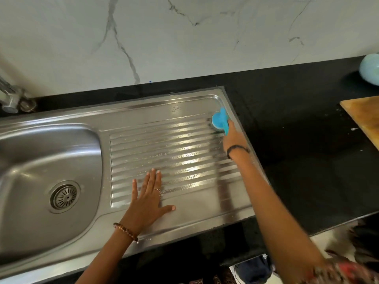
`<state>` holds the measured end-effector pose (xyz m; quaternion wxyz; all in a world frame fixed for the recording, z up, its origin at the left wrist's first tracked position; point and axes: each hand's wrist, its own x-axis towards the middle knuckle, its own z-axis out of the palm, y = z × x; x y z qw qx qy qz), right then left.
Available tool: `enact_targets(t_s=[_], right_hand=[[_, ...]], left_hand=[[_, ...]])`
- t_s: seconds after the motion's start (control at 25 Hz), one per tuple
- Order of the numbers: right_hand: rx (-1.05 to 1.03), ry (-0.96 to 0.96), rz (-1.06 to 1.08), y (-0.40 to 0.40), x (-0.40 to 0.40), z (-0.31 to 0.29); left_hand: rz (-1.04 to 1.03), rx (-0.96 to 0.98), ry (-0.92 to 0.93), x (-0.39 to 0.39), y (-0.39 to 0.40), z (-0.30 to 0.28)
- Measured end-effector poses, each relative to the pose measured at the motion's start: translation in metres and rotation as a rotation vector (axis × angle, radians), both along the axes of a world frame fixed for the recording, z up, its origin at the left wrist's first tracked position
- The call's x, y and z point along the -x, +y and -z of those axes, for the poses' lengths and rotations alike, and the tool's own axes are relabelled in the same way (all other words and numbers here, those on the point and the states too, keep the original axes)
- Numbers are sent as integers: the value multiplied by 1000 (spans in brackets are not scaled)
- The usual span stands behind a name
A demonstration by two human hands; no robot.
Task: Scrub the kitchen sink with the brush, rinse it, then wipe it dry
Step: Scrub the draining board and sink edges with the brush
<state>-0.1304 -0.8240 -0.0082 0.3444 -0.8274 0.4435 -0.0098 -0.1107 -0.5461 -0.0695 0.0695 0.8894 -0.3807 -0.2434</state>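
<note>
The steel sink has a basin [26, 156] with a round drain [64, 196] on the left and a ribbed drainboard [184, 148] on the right, dotted with water drops and suds. My right hand [233, 138] grips the handle of a blue brush [219, 119], whose head presses on the drainboard's far right corner. My left hand [148, 198] rests flat on the near part of the drainboard, fingers straight and spread.
A tap base [12, 99] stands at the far left behind the basin. Black countertop [297, 130] surrounds the sink. A wooden cutting board [365, 117] lies at the right edge, and a pale blue round object [371, 68] sits at the far right by the marble wall.
</note>
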Motion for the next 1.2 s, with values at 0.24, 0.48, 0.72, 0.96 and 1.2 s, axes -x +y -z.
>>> enact_targets(t_s=[0.24,0.48,0.72,0.96,1.2], right_hand=[[54,50,21,45,10,6],[-53,80,-42,93,-26,2],[-220,110,-379,216,-51,4],[-372,-21,-758,406,-117,-32],[-430,-194,-1121,596,-176,-57]], left_hand=[[-15,-9,-37,-8,20,2],[-97,-58,-205,-11,73,-2],[-362,73,-265,-28,169,-16],[-1131,522,-214,-60,348,-40],[-1689,823,-189,-90,472,-60]])
